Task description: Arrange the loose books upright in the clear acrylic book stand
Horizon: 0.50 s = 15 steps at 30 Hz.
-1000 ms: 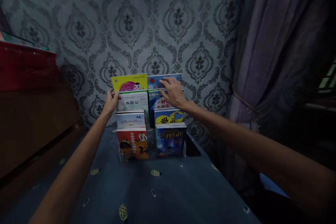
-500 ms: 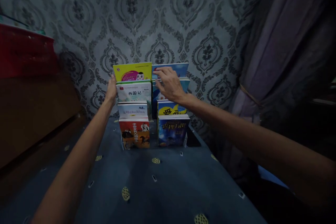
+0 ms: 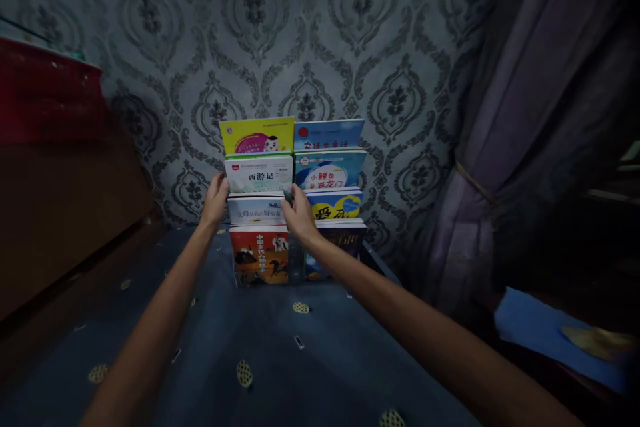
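Books stand upright in two stepped columns on the patterned cloth. My left hand [image 3: 216,200] touches the left edge of the white book [image 3: 260,175] in the left column, its fingers partly behind it. My right hand [image 3: 300,213] reaches between the columns with bent fingers at that book's right edge, its thumb near the pale blue book [image 3: 255,211] in front. A yellow book [image 3: 257,130] rises behind, and a red-orange book [image 3: 260,257] stands foremost. In the right column are a blue book [image 3: 327,133], a teal book [image 3: 330,167], a blue-yellow book [image 3: 340,203] and a dark blue book [image 3: 353,237].
Dark blue cloth [image 3: 270,347] with yellow motifs covers the surface. Patterned wallpaper [image 3: 310,27] rises behind the books. To the left, a red bag or box [image 3: 50,93] sits on a brown box [image 3: 70,213]. A purple curtain [image 3: 480,167] hangs at the right.
My right hand has moved down and left from the right column's back books to the gap between the columns. My left hand has lowered along the left column's edge.
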### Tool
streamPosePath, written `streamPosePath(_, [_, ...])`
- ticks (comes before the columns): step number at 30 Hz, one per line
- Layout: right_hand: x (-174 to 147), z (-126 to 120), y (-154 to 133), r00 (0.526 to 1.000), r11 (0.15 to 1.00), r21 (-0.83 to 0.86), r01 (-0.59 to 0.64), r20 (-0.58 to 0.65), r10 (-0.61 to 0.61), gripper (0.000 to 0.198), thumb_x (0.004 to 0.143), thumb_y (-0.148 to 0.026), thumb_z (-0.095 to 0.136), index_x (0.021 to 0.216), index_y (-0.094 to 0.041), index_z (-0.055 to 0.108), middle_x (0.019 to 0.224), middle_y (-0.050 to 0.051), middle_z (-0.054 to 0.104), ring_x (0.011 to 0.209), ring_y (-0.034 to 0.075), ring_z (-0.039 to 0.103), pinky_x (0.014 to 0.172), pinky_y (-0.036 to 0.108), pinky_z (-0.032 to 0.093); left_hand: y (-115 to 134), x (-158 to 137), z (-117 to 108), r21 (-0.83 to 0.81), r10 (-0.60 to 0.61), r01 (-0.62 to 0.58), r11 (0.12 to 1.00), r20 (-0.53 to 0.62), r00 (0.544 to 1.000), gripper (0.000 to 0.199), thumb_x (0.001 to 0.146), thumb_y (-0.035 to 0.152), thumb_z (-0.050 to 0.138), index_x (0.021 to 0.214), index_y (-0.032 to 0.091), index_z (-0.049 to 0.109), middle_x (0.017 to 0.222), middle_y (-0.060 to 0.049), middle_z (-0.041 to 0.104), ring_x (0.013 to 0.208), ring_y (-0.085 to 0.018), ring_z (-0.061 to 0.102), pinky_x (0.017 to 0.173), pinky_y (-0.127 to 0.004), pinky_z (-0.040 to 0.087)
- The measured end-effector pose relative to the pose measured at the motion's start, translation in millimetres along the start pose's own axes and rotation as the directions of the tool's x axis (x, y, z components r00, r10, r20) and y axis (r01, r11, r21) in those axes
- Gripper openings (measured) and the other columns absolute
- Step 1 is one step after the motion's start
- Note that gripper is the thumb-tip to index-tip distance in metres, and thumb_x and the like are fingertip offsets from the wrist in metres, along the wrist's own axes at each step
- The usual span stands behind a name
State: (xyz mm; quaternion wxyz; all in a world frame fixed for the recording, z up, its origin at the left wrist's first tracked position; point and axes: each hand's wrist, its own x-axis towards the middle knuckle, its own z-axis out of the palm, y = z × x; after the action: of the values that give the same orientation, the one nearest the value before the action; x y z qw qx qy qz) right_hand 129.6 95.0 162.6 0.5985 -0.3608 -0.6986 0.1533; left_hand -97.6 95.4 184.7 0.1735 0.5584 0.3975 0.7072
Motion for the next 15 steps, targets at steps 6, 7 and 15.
streamPosePath(6, [4.8,5.7,-6.9,0.981,0.981,-0.022,-0.194,-0.017,0.194,0.054,0.081,-0.024,0.053,0.134,-0.017,0.056,0.125,0.014,0.061,0.122,0.030,0.056,0.111,0.049,0.043,2.5,11.1,3.4,0.034,0.134,-0.136,0.990,0.064,0.989,0.049,0.081,0.051,0.068,0.115,0.017,0.061,0.116,-0.012,0.072,0.109,-0.027,0.067,0.100,-0.042,0.052])
streamPosePath(7, [5.3,5.8,-7.8,0.979,0.978,-0.027,-0.205,-0.019,0.204,0.054,0.080,-0.022,0.053,0.134,-0.017,0.056,0.123,0.014,0.062,0.119,0.030,0.057,0.110,0.048,0.044,3.5,11.7,3.6,0.052,0.132,-0.136,0.989,0.061,0.989,0.047,0.079,0.051,0.069,0.111,0.017,0.062,0.113,-0.011,0.073,0.107,-0.026,0.068,0.098,-0.042,0.053])
streamPosePath(15, [14.7,12.2,0.6,0.976,0.977,0.056,-0.208,-0.062,0.211,0.043,0.076,-0.027,0.056,0.118,-0.024,0.063,0.096,0.005,0.068,0.096,0.027,0.062,0.094,0.042,0.052,8.3,19.4,0.5,0.068,0.032,-0.040,0.997,0.113,0.993,0.054,0.070,0.061,0.074,0.099,0.016,0.066,0.100,-0.008,0.074,0.096,-0.025,0.066,0.090,-0.038,0.053])
